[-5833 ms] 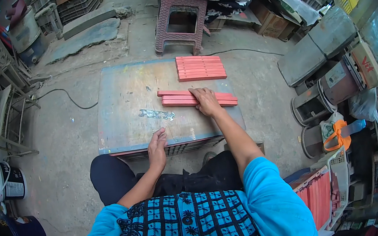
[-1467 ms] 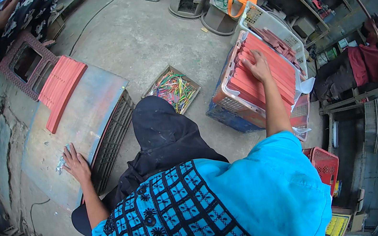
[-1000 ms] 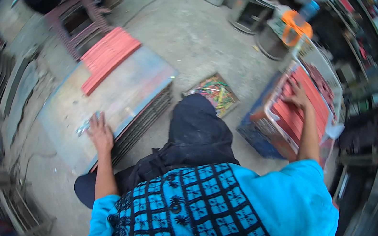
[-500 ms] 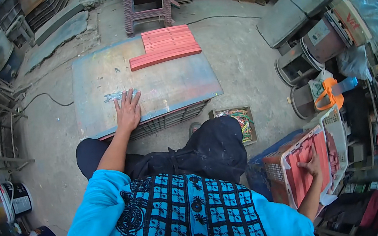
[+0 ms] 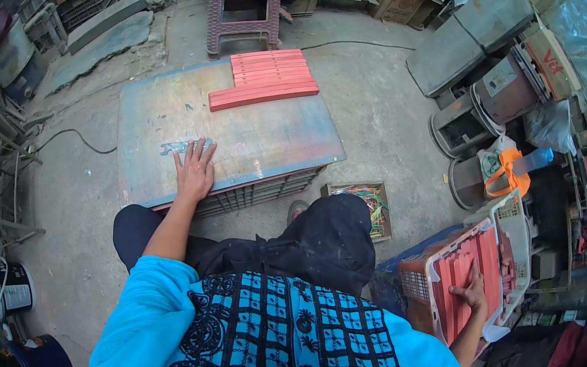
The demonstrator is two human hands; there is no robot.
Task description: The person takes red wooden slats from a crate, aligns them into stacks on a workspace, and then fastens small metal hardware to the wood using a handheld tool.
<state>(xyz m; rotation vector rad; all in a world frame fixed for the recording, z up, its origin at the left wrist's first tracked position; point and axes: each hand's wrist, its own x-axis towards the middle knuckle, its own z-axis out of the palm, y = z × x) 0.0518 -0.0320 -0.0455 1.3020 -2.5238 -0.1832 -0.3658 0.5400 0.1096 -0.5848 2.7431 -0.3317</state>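
Red bars [image 5: 486, 250] pack the plastic basket [image 5: 416, 283] beside your right knee, lying side by side lengthwise between its left wall and its right edge. Your right hand [image 5: 470, 292] is on top of them, about half open, thumb spread away from the fingers; you cannot tell from this view whether it has a bar pinched.

Laid-out bars [image 5: 270, 68] of the same colour sit in a tight block toward the far right corner of the tabletop [image 5: 258, 142], the nearest row sticking out further left than the rest. Your left hand [image 5: 196, 173] lies flat near the near edge, left of the middle, fingers fanned and gripping nothing, fingertips over the right end of a flat metal tool [image 5: 173, 148].

Judging by looks, these bars should be stiff and fairly light, probably painted wood, with little give and low risk of snapping. Smooth faces could slip if you take only 1 end, and neighbours may drag along. Best hold: thumb and fingers across the narrow width near mid-length, so a bar balances and its surface isn't scraped.
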